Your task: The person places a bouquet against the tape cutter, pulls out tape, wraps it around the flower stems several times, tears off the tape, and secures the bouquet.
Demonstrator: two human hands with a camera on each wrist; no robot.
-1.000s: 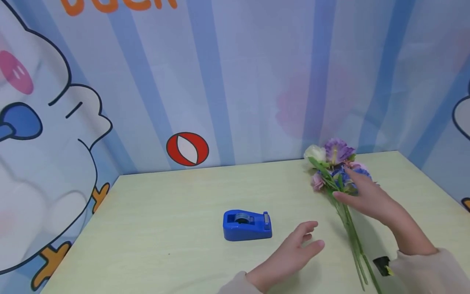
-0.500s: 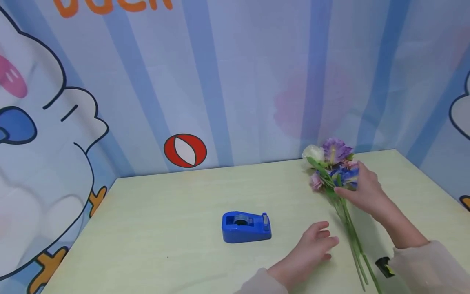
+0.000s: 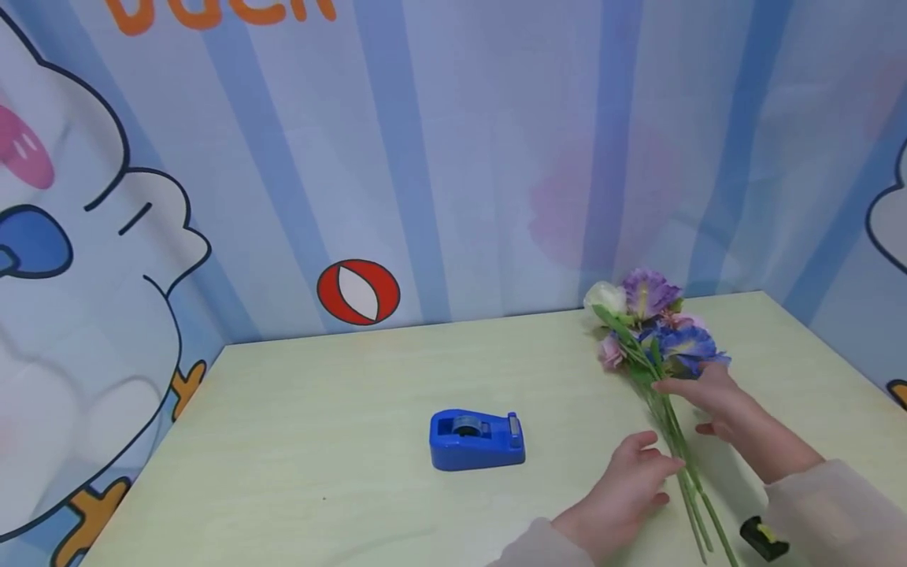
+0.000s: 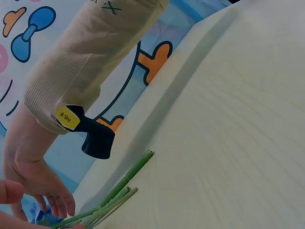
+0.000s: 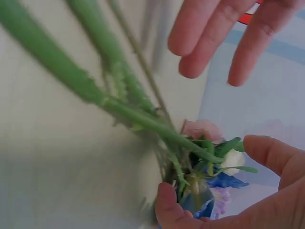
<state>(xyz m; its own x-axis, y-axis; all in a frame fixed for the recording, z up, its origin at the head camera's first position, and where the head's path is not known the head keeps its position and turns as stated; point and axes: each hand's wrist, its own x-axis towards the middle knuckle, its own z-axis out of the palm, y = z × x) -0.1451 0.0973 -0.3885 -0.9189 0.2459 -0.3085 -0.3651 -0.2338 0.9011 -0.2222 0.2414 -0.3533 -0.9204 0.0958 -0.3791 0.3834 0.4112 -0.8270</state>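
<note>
Artificial flowers lie as one bunch (image 3: 648, 323) on the table's right side, with white, purple, pink and blue blooms at the far end. Their green stems (image 3: 697, 504) (image 5: 52, 57) run toward me. Just below the blooms, my right hand (image 3: 719, 402) has its thumb over the stems and its fingers loosely spread at their right side. My left hand (image 3: 623, 488) is beside the lower stems on the left, its thumb reaching across them. In the right wrist view, a gap shows between the right thumb and fingers, and the left hand's fingers (image 5: 209, 38) hang extended above.
A blue tape dispenser (image 3: 476, 441) with a roll in it stands left of my left hand. The pale table (image 3: 319, 417) meets a printed blue-striped backdrop (image 3: 482, 157) at its back edge. Below my right wrist hangs a black wrist mount (image 3: 764, 539).
My left hand has moved right to the stems. My right hand has drawn down from the blooms to the stems just below them. The bunch lies about where it was.
</note>
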